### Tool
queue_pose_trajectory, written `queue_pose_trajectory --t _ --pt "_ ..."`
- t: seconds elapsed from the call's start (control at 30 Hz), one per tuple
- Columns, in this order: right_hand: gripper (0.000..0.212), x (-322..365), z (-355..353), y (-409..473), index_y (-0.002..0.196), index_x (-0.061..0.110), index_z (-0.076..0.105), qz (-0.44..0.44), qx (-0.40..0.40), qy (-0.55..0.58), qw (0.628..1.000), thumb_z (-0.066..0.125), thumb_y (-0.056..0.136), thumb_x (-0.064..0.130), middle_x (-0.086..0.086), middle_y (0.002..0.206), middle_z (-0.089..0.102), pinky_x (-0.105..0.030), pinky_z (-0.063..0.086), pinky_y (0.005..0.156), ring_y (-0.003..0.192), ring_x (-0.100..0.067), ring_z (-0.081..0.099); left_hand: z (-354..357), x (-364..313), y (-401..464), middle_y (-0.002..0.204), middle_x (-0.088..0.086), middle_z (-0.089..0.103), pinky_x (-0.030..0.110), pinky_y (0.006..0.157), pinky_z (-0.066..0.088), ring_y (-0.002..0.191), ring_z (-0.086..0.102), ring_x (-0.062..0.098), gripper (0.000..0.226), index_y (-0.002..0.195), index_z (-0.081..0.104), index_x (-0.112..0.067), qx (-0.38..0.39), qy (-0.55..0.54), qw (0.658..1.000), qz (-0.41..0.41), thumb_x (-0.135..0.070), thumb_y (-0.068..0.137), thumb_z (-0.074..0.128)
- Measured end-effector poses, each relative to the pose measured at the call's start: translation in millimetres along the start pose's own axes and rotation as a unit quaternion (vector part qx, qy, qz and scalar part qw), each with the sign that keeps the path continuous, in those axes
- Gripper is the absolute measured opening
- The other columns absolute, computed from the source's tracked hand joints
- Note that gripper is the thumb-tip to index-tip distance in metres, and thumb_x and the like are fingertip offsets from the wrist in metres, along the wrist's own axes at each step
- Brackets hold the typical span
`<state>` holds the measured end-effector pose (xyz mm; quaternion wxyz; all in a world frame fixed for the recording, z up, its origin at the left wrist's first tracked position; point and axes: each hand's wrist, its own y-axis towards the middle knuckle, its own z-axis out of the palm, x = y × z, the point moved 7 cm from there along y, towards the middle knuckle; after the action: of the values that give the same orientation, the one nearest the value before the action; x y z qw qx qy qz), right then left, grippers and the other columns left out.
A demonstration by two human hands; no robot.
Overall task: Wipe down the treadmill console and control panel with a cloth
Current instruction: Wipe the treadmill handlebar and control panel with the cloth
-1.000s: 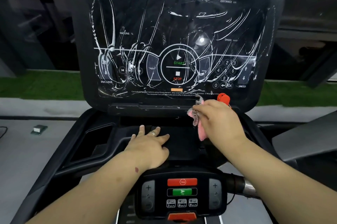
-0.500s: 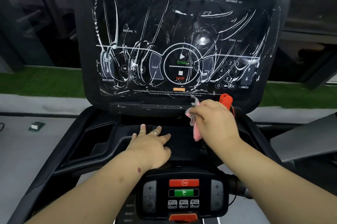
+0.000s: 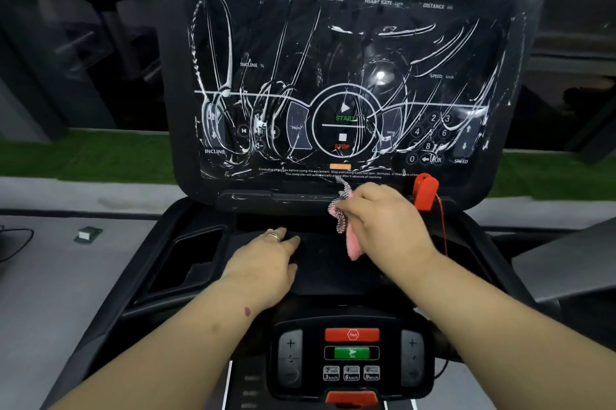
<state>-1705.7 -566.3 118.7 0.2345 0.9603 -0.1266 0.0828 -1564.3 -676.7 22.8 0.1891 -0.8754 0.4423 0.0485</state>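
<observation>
I see the pink cloth (image 3: 352, 243) bunched in my right hand (image 3: 386, 219), fingers curled round it, just below the foam-streaked console screen (image 3: 350, 76) beside the red safety key (image 3: 425, 191), while my left hand (image 3: 266, 263) lies flat, fingers relaxed, on the black tray (image 3: 326, 269).

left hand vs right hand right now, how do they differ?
The left hand lies flat on the black tray, fingers straight, holding nothing; the right hand is curled, gripping the pink cloth.
The left hand wears a ring; the right shows none.
Both are bare, over the treadmill deck.
</observation>
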Motion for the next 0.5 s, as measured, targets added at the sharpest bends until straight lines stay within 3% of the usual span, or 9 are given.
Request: queue_pose_trajectory --t 0.13,0.2,0.37,0.5 --pt "0.023 -27.4 -20.0 -12.9 0.095 0.020 0.081 0.037 -0.049 -0.013 0.998 0.080 0.079 0.004 0.005 0.080 0.063 -0.034 0.055 0.067 0.076 -0.029 0.064 1.8 12.4 -3.2 0.171 -0.002 0.008 0.039 0.126 0.020 0.158 0.005 0.023 0.073 0.164 0.008 -0.031 0.003 0.007 1.000 -0.013 -0.055 0.104 0.043" --pt "0.018 -18.1 -15.3 -6.2 0.095 0.018 0.081 0.041 -0.065 -0.015 0.997 0.075 0.083 0.005 0.001 0.080 0.063 -0.038 0.056 0.064 0.073 -0.033 0.063 4.9 19.1 -6.3 0.172 -0.001 0.006 0.042 0.127 0.017 0.158 0.003 0.025 0.075 0.164 0.004 -0.031 -0.001 0.017 1.000 -0.017 -0.061 0.103 0.037" --pt "0.038 6.1 3.4 8.1 0.101 0.021 0.080 0.015 0.009 -0.012 1.000 0.087 0.065 0.011 0.000 0.085 0.063 -0.041 0.057 0.066 0.076 -0.034 0.060 9.7 26.9 -10.9 0.172 -0.001 -0.002 0.045 0.127 0.010 0.158 -0.004 0.027 0.076 0.163 -0.001 -0.034 -0.002 0.030 0.999 -0.016 -0.067 0.102 0.028" --pt "0.023 -22.7 -21.1 -9.3 0.099 0.020 0.081 0.042 -0.044 -0.024 0.998 0.076 0.082 0.003 0.002 0.081 0.064 -0.031 0.054 0.069 0.076 -0.031 0.063 13.7 28.9 -11.9 0.172 -0.001 -0.005 0.044 0.128 0.007 0.158 -0.007 0.026 0.075 0.163 -0.003 -0.034 -0.006 0.025 1.000 -0.015 -0.066 0.102 0.026"
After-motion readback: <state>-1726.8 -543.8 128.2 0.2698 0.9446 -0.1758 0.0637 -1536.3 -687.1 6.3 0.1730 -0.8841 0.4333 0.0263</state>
